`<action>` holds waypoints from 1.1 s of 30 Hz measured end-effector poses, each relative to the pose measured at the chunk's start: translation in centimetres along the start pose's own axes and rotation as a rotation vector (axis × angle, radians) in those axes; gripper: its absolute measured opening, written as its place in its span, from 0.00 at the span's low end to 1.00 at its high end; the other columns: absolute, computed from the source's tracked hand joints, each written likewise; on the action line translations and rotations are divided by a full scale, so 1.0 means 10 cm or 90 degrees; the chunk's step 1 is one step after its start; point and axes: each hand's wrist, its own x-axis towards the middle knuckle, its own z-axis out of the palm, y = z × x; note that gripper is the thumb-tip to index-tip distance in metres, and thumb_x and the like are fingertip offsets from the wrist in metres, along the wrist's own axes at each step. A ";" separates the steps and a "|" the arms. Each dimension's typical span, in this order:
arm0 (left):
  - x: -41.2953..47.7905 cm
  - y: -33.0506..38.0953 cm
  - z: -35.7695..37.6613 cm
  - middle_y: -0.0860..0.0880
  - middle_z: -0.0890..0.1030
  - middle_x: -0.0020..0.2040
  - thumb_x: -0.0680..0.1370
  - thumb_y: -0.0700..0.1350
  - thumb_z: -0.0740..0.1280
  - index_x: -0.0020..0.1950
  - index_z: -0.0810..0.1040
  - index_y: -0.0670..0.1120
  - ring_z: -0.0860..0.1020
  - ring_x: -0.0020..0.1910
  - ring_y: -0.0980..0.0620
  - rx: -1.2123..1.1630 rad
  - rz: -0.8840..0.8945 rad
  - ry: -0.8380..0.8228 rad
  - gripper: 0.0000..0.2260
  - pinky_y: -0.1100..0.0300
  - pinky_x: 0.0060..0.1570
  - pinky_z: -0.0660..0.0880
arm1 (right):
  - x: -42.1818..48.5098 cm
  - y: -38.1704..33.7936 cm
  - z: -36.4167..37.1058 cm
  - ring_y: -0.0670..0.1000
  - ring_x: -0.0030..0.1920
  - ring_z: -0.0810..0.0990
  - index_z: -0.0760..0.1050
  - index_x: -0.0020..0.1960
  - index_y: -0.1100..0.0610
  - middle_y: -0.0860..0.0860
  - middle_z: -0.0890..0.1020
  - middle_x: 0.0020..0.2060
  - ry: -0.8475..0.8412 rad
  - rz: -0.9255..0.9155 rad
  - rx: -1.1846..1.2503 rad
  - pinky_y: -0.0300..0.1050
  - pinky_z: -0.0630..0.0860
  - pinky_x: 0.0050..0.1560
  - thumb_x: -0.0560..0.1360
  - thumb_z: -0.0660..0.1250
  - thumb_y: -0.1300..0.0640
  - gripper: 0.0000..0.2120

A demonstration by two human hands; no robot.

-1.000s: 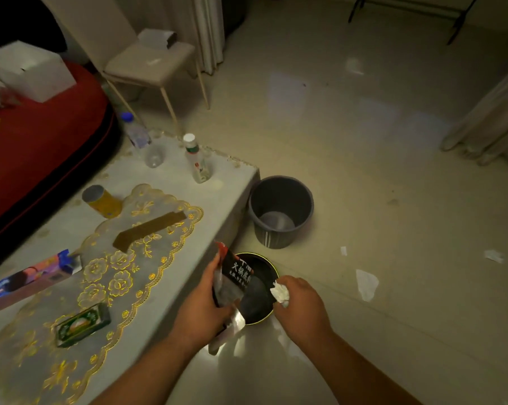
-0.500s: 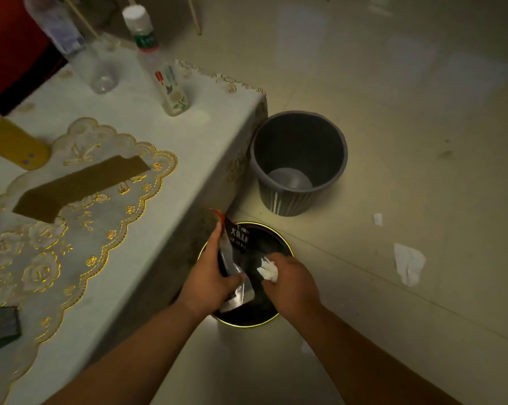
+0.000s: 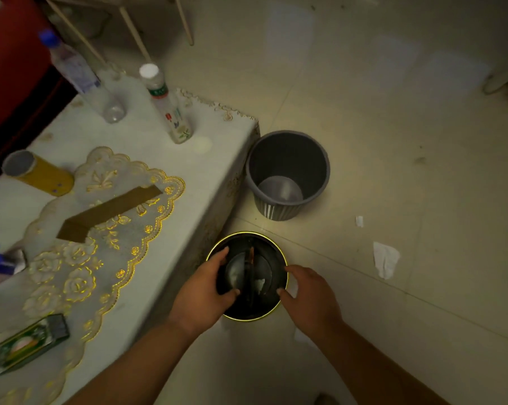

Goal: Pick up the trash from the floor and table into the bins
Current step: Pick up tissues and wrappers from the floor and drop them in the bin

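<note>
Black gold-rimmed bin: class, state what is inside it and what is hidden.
Inside lie a dark wrapper on edge and a white tissue scrap. The left hand and right hand overlap the bin; anything beneath their fingers is hidden.

We saw a pale, glossy tiled floor point(image 3: 393, 127) under dim, yellowish light, with faint reflections on the tiles. A table point(image 3: 214, 171) draped in a white cloth stood at the left, a red sofa point(image 3: 10, 68) beyond it, and slim chair legs point(image 3: 184, 21) farther back.

text: none legible | bottle point(image 3: 171, 112) label: too blurred | green box point(image 3: 30, 343) print: too blurred
</note>
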 end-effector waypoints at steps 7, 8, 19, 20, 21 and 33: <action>-0.49 0.96 -1.03 0.55 0.76 0.66 0.71 0.65 0.62 0.74 0.66 0.59 0.76 0.63 0.49 0.350 0.138 0.024 0.31 0.53 0.61 0.72 | -0.55 -0.81 -1.00 0.51 0.62 0.72 0.70 0.67 0.44 0.46 0.76 0.61 0.055 -0.037 -0.047 0.47 0.73 0.60 0.71 0.67 0.41 0.25; -0.57 1.08 -1.15 0.55 0.76 0.66 0.72 0.66 0.61 0.73 0.66 0.59 0.75 0.63 0.48 0.382 0.147 0.019 0.30 0.51 0.62 0.71 | -0.64 -0.93 -1.14 0.52 0.62 0.72 0.70 0.66 0.44 0.46 0.76 0.61 0.066 -0.043 -0.056 0.48 0.73 0.60 0.71 0.67 0.41 0.25; -1.69 1.95 -1.76 0.53 0.75 0.69 0.73 0.67 0.60 0.72 0.66 0.59 0.72 0.68 0.46 0.500 0.260 0.006 0.29 0.43 0.70 0.65 | -2.17 -1.52 -2.10 0.52 0.66 0.69 0.65 0.72 0.45 0.46 0.73 0.66 0.159 0.007 -0.122 0.49 0.71 0.64 0.73 0.63 0.38 0.29; -1.78 2.00 -1.74 0.53 0.75 0.68 0.73 0.67 0.60 0.72 0.66 0.59 0.72 0.68 0.46 0.506 0.269 0.001 0.28 0.43 0.70 0.65 | -2.31 -1.49 -2.14 0.52 0.66 0.68 0.64 0.72 0.45 0.46 0.73 0.66 0.165 0.020 -0.127 0.49 0.71 0.63 0.73 0.63 0.39 0.29; -1.88 2.05 -1.71 0.53 0.75 0.68 0.73 0.67 0.61 0.71 0.66 0.59 0.72 0.68 0.46 0.513 0.278 -0.002 0.28 0.43 0.70 0.64 | -2.46 -1.45 -2.17 0.53 0.66 0.68 0.64 0.73 0.45 0.47 0.72 0.66 0.173 0.035 -0.133 0.49 0.71 0.63 0.74 0.63 0.39 0.29; -3.33 2.02 -0.67 0.54 0.74 0.70 0.72 0.68 0.61 0.72 0.67 0.59 0.71 0.69 0.46 0.601 0.324 -0.025 0.30 0.39 0.72 0.61 | -4.38 -0.43 -1.88 0.55 0.64 0.70 0.62 0.74 0.46 0.49 0.72 0.68 0.216 0.158 -0.137 0.51 0.69 0.62 0.73 0.60 0.37 0.32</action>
